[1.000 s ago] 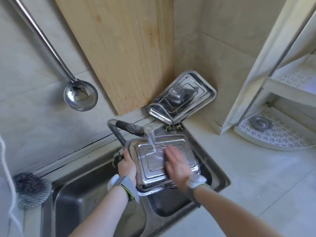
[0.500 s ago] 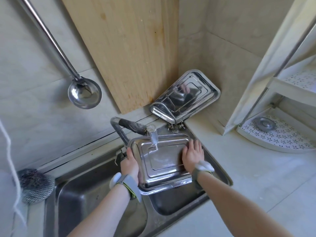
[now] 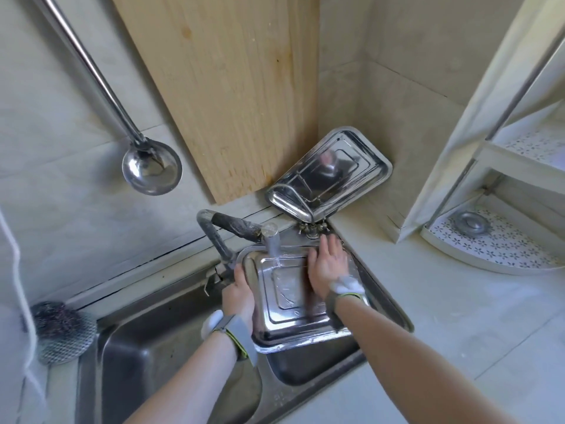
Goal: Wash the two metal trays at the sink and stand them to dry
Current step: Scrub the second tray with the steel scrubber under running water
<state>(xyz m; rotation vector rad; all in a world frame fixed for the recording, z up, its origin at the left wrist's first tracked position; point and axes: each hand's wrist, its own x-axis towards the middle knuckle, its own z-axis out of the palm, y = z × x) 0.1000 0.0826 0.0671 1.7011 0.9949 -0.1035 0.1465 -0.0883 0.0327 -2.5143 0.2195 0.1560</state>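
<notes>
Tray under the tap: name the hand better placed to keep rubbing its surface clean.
Right. The right hand lies flat and open on the tray beside the water stream, free to rub. The left hand grips the tray's left rim, steadying it over the sink.

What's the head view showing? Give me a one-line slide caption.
Left hand holds a tray under the running tap while right hand rubs it; second tray leans in the corner.
</notes>
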